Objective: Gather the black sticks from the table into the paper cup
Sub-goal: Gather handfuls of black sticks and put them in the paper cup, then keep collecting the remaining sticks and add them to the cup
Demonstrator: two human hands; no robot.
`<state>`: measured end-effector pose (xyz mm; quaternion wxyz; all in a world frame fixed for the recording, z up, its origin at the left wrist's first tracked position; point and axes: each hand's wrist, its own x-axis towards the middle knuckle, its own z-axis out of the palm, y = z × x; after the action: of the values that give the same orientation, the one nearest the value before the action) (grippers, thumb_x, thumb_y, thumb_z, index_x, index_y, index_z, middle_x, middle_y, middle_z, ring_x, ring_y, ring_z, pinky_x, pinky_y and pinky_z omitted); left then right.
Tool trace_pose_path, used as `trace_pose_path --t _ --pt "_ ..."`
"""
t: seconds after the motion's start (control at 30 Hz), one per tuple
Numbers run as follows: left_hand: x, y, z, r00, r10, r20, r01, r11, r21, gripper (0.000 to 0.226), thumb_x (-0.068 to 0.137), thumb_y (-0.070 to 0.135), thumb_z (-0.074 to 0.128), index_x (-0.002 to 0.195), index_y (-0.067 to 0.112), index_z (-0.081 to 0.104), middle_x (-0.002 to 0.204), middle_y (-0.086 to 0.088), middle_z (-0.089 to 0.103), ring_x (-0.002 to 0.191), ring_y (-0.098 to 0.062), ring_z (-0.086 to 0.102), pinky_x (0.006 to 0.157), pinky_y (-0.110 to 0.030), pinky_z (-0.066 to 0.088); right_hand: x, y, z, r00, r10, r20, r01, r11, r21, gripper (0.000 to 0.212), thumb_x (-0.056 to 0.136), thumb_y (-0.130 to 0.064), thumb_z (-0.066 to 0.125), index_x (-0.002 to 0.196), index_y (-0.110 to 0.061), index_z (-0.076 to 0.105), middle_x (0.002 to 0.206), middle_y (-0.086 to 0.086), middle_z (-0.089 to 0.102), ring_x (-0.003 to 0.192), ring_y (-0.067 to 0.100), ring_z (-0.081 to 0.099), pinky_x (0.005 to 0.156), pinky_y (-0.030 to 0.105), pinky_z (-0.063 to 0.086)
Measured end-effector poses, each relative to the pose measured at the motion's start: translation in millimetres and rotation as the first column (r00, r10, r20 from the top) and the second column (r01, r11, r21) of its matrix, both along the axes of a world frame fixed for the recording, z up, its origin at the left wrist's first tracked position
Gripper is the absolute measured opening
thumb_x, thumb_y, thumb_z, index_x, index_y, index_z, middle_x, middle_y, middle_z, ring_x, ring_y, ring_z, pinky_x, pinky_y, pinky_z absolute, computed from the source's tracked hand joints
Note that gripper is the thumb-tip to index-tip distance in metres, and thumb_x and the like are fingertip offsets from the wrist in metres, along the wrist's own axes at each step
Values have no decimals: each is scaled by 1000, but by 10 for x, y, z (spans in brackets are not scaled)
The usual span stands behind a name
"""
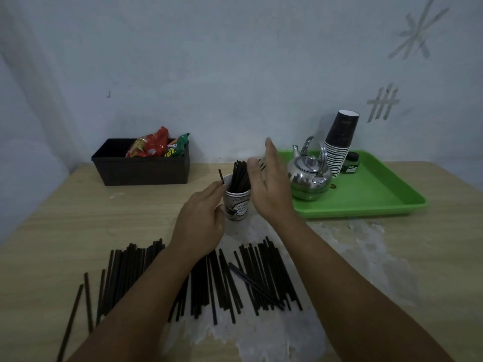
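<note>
1. Head view: the paper cup (236, 202) stands upright near the middle of the wooden table (78, 218). It serves here as the landmark for everything else.
2. A bundle of black sticks (239, 178) stands inside the cup, leaning slightly and rising above its rim.
3. The left hand (201, 223) is just left of the cup, its fingers curled and pinching a single stick (221, 176) at the cup's left rim. That stick points upward above the fingertips.
4. The right hand (269, 189) is just right of the cup, palm turned toward it, fingers straight and spread a little, thumb close to the tops of the standing sticks. It grips nothing; whether the palm touches the cup wall cannot be told.
5. Nearer the camera than the cup, many loose black sticks (248, 278) lie flat on the table in a wide row, partly covered by both forearms. A few stragglers (87, 301) lie apart, farther left of the cup.
6. Behind and to the left of the cup sits a dark rectangular box (141, 168) holding colourful snack packets (154, 143).
7. Right of the cup lies a green tray (379, 194). On it stand a shiny metal kettle (309, 178), a tilted stack of dark paper cups (339, 145), and a small dark jar (350, 163).
8. A pale worn patch (366, 246) marks the table surface around and in front of the cup.
</note>
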<state>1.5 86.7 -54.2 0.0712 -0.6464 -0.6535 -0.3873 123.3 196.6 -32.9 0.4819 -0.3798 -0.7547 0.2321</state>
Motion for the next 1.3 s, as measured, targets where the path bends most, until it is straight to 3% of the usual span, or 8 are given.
trace_pose_path --t 0.13,0.3,0.5,0.6,0.7,0.93,1.1,1.3 --pt "-14 23 -40 1000 26 -4 -26 997 -77 53 88 5 57 139 15 44 146 -1 44 122 -26 48 96 -24 29 48 22 -96 970 75 231 -70 997 -33 63 101 -50 27 149 -11 34 155 6 36 146 17 26 120 34 19" --pt "-25 23 -35 999 22 29 -18 992 -126 53 91 9 54 142 17 40 149 0 38 131 -23 42 102 -21 24 102 -45 -64 993 35 116 -34 999 -15 62 100 -48 28 149 -10 34 154 8 37 145 19 27 120 35 19" --pt "22 -194 -51 988 28 155 -9 992 -124 51 93 18 55 141 21 40 145 2 44 131 -16 39 102 -23 25 403 -358 -73 990 -123 67 124 992 -12 41 97 -35 51 133 -15 55 125 3 61 117 16 53 99 35 43" --pt "70 -370 -135 987 54 154 -28 986 -166 35 93 25 55 128 21 56 131 1 58 122 -18 48 99 -25 30 597 -555 -151 970 -128 206 167 969 -184 42 94 -38 56 132 -19 57 118 0 65 103 14 61 88 30 49" --pt "150 -542 -203 992 47 115 -18 970 -244 30 92 29 56 121 22 63 122 2 63 115 -18 52 95 -28 36 762 -731 -239 897 -83 434 237 919 -314 47 93 -43 55 132 -17 57 122 3 65 109 18 61 89 27 43" --pt "294 -749 -315 999 -44 -22 37 970 -239 27 85 26 56 107 19 68 106 3 69 102 -19 59 91 -37 47 894 -1031 -353 673 -21 740 318 911 -263 62 88 -69 40 96 -11 61 104 12 60 97 28 58 72 31 41" --pt "324 -804 -383 998 -15 -61 2 978 -209 26 81 18 57 103 14 70 103 -1 70 100 -22 60 90 -39 47 855 -1218 -372 617 4 787 312 917 -249 88 75 -85 36 116 -10 57 120 14 47 112 32 45 91 40 45" --pt "297 -834 -435 998 -19 -58 5 975 -222 25 82 14 59 103 11 70 102 -4 71 98 -24 61 93 -36 43 745 -1336 -382 579 -30 815 293 940 -174 83 75 -82 45 123 -14 52 121 9 46 114 28 40 89 39 43"
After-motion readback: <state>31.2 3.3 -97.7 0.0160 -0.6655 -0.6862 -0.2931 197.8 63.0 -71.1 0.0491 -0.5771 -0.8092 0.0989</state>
